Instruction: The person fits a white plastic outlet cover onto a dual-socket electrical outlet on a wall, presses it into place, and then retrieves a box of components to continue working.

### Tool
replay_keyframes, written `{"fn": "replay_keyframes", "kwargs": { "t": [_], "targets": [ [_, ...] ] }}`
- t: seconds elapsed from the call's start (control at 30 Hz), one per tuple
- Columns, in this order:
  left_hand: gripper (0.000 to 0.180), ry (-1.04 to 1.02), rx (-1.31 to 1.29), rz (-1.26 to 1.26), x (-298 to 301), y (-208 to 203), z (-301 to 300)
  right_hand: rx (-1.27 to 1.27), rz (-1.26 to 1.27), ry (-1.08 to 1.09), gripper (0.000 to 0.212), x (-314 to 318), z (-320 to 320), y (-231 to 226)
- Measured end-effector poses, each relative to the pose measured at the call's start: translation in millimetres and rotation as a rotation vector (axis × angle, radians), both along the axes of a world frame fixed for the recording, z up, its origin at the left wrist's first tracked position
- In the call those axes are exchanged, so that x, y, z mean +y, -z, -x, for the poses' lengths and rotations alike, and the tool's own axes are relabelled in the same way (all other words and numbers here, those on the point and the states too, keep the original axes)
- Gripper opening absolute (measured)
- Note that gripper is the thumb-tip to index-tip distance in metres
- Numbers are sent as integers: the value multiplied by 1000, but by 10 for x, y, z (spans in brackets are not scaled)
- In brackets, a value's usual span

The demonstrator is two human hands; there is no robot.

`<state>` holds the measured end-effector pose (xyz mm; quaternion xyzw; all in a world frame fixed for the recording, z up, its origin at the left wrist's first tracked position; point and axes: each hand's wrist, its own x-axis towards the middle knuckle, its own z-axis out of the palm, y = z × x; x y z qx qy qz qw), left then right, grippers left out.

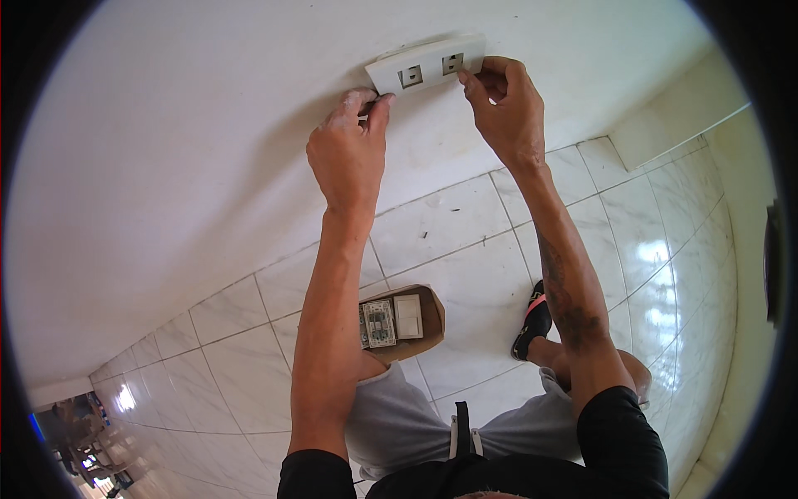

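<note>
A long white wall socket plate (pixel 431 73) with two dark square outlets sits against the white wall, tilted up toward its right end. A narrow shadowed gap shows along its upper edge. My left hand (pixel 351 137) pinches the plate's lower left corner between thumb and fingers; whitish dust covers those fingertips. At the opposite end, my right hand (pixel 509 104) grips the right edge, its thumb on the front face below the right outlet and its fingers curled behind. Whatever lies behind the plate is hidden.
On the tiled floor (pixel 465 283) below stands an open cardboard box (pixel 432 320) holding white plates and socket parts. Small dark scraps (pixel 425 235) lie near the wall. My foot in a black shoe (pixel 532 320) is right of the box. A wall corner (pixel 657 125) juts out at right.
</note>
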<state>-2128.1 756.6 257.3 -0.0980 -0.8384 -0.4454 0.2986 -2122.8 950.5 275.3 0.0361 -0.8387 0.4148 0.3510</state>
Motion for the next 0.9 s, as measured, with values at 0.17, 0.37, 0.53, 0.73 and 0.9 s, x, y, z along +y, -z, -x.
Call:
{"fn": "replay_keyframes", "kwargs": {
  "t": [0.17,0.37,0.53,0.73,0.9],
  "targets": [
    [17,-11,52,-46,32,25,30,-13,49,12,27,-21,16,-37],
    [18,-29,70,-47,32,47,53,-47,46,47,27,-41,-12,10],
    [18,-32,77,-32,18,32,48,-104,87,40,27,-38,-36,-27],
    [18,-24,66,-18,42,4,37,-145,165,59,27,-13,13,60],
    [17,-39,73,23,30,-21,27,-125,233,-63,22,77,43,82]
  ]
}}
